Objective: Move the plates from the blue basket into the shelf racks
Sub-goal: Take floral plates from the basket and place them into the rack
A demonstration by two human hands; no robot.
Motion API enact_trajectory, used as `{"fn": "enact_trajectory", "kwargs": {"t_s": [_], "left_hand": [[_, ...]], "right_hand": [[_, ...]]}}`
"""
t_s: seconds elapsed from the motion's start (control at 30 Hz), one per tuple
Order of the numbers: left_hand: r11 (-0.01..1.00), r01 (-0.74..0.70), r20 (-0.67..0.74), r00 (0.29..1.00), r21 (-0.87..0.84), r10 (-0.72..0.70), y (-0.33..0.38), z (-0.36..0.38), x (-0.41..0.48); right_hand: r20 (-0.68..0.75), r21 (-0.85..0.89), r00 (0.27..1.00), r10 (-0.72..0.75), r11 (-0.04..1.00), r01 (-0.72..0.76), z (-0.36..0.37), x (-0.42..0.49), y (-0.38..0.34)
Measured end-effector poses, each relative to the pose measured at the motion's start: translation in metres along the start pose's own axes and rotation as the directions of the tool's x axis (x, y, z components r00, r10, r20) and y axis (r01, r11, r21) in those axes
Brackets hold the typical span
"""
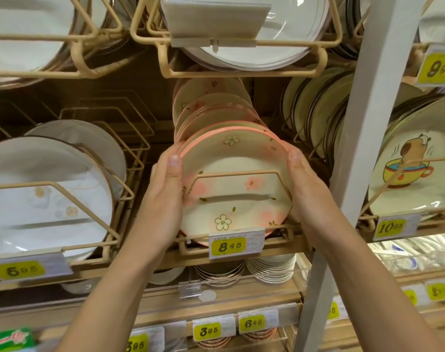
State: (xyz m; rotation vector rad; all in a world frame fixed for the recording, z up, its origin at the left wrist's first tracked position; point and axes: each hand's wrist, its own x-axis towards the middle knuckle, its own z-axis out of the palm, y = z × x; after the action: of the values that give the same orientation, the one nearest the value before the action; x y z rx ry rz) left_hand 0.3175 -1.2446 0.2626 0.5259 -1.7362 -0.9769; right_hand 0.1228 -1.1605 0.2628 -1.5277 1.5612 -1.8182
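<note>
A round pink-rimmed floral ceramic plate (pixel 231 185) is clamped between left grip (pixel 163 199) and right grip (pixel 310 199) in a beige wire rack (pixel 241 171).

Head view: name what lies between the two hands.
In the head view, the pink-rimmed flowered plates fill the gap between left hand and right hand, standing in the wire rack.

Price tags (pixel 236 243) on shelf racks (pixel 235 173): 845, 595, 395, 645.
</note>
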Motion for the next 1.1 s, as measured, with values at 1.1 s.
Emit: {"fn": "enact_trajectory", "kwargs": {"t_s": [1.1], "left_hand": [[0.999,-0.043,0.227,0.973,-0.015,0.046,-0.015,-0.021,-0.056]], "right_hand": [[-0.416,-0.244,0.909,0.005,0.963,-0.117,0.054,-0.045,0.008]]}}
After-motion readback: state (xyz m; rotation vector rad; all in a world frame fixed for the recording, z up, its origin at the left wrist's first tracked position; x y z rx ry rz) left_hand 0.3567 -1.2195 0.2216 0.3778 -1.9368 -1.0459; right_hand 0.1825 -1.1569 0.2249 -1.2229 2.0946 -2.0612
